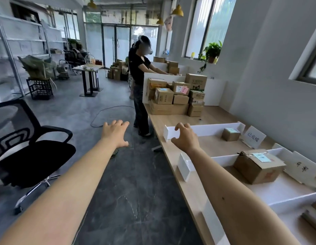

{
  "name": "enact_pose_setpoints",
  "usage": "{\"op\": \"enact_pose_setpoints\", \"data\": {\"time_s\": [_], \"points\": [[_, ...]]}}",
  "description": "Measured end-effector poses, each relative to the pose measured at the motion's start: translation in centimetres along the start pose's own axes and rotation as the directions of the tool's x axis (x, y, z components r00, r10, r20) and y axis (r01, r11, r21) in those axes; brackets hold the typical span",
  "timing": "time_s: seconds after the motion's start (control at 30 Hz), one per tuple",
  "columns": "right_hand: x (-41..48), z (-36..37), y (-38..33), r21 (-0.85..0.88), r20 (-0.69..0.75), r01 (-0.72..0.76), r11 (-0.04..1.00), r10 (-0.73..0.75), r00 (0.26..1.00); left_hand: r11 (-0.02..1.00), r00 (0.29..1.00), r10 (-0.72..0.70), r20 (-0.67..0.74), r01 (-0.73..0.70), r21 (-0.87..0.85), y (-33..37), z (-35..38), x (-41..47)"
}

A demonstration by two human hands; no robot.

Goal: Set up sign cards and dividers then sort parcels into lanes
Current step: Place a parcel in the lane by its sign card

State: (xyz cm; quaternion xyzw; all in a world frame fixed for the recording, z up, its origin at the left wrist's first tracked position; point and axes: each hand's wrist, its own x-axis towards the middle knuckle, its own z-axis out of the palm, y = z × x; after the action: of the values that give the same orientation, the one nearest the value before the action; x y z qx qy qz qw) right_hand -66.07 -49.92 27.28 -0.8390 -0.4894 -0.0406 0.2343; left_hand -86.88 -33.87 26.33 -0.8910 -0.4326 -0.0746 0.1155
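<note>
I am on the sorting step, I think. The white divider (212, 129) stands up across the table (180, 119), and I will tell where things are from it.

At the wall end of the divider stands a sign card (254, 137) with writing on it. On my side of the divider, just beside it, sits a small box (230, 134) in its lane. Further to my side is a second divider (224, 159), and past that a bigger box (257, 167) sits in the next lane. So two parcels look sorted.

The pile of parcels (176, 96) is on the other side of the divider, well apart from it. Many boxes wait there.

My right hand (184, 138) is up at the floor end of the divider. Its fingers are bent and the thumb is apart, and nothing is in it. I cannot tell if the fingertips touch the divider's top. My left hand (115, 134) is out over the floor, off to the left of the divider's end. Its fingers are spread wide and it carries nothing.

Next I think I should step closer to the pile, past the divider, and take one box with both hands. I must read its label first, so it goes in the right lane. I must not bump the divider over.
</note>
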Motion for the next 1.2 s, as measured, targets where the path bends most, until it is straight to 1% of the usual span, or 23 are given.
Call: {"op": "enact_pose_setpoints", "data": {"time_s": [0.13, 0.3, 0.47, 0.6, 0.67, 0.77, 1.0, 1.1, 1.2], "points": [[2.8, 2.0, -1.2, -0.035, 0.02, 0.013, 0.999, -0.013, 1.0, 1.0, 1.0, 0.005, 0.0, -0.005, 0.001, -2.1, 1.3, 2.5], [6.9, 3.8, -1.9, -0.009, 0.008, -0.005, 1.0, 0.005, 1.0, 1.0, 1.0, -0.003, -0.005, 0.003, -0.02, -3.9, 2.6, 6.1], [11.4, 5.8, -2.0, -0.018, 0.001, 0.022, 1.0, -0.022, 1.0, 0.999, 1.0, -0.014, -0.027, 0.013, -0.032, -5.0, 4.0, 10.3], [16.1, 7.3, -1.9, 0.004, -0.017, 0.036, 0.999, -0.036, 0.999, 0.999, 0.999, -0.025, -0.046, 0.024, -0.024, -5.6, 5.2, 14.7], [19.7, 8.1, -1.6, 0.013, -0.03, 0.066, 0.998, -0.065, 0.997, 0.999, 0.996, -0.048, -0.071, 0.047, -0.017, -5.9, 5.7, 17.9], [22.7, 8.5, -1.4, 0.013, -0.039, 0.083, 0.996, -0.083, 0.996, 0.999, 0.997, -0.041, -0.064, 0.04, -0.011, -6.3, 6.0, 20.6], [34.7, 10.7, -0.8, 0.06, -0.026, 0.108, 0.992, -0.107, 0.994, 0.995, 0.992, -0.092, -0.085, 0.094, 0.018, -8.3, 6.6, 32.2], [38.0, 12.1, -0.5, 0.107, -0.036, 0.101, 0.989, -0.097, 0.995, 0.994, 0.99, -0.105, -0.093, 0.107, 0.024, -8.8, 7.8, 35.5], [39.9, 14.1, -0.2, 0.088, -0.009, 0.117, 0.989, -0.117, 0.993, 0.995, 0.993, -0.093, -0.075, 0.094, 0.015, -8.7, 9.3, 37.3]]}}
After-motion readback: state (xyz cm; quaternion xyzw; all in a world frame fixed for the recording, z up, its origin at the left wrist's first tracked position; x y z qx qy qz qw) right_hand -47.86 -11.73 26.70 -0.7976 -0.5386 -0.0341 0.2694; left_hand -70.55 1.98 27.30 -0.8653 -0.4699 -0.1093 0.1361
